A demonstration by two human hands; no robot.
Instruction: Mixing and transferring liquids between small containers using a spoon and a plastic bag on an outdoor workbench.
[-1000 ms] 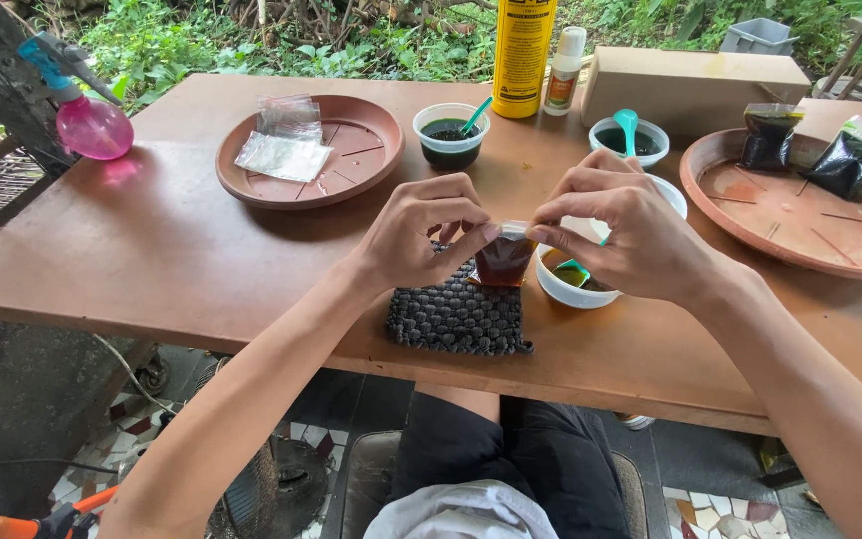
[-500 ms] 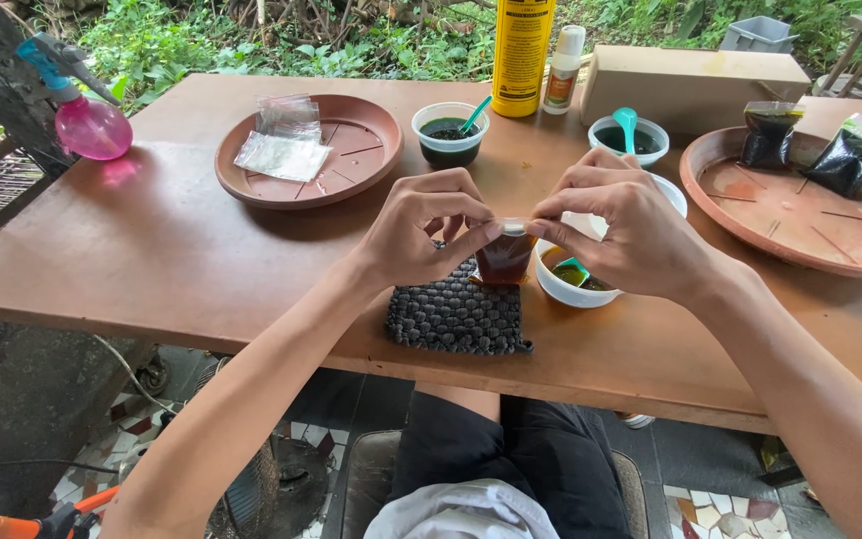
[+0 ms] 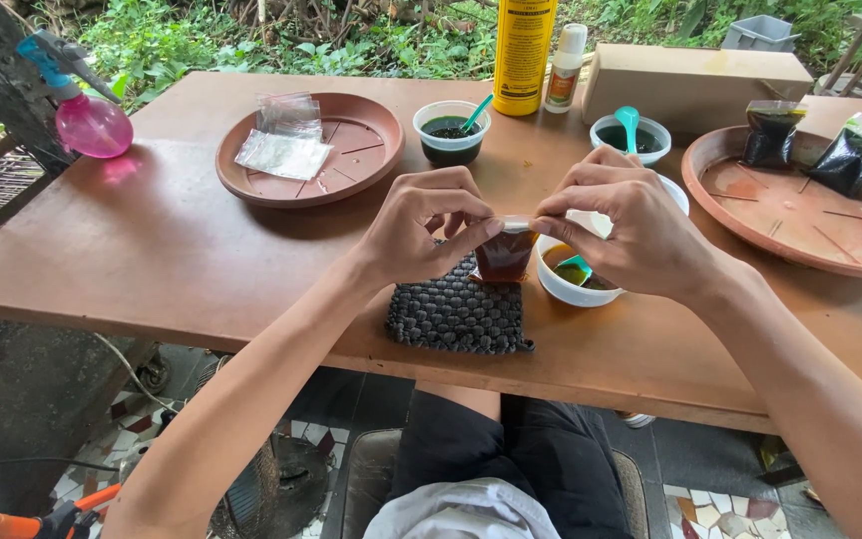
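Pinching the top edge of a small clear pouch (image 3: 504,255) of reddish-brown liquid, left hand (image 3: 416,235) and right hand (image 3: 631,235) both clamped on it, fingertips closed at either end of the strip. Hanging upright between the two hands, just above a dark woven mat (image 3: 459,317) on the brown tabletop (image 3: 152,260). Right under the right hand, a white bowl (image 3: 566,284) with a teal spoon in it. Further out past the left hand, a terracotta saucer (image 3: 351,165) holding empty clear pouches. Way off left, a pink spray bottle (image 3: 92,122).
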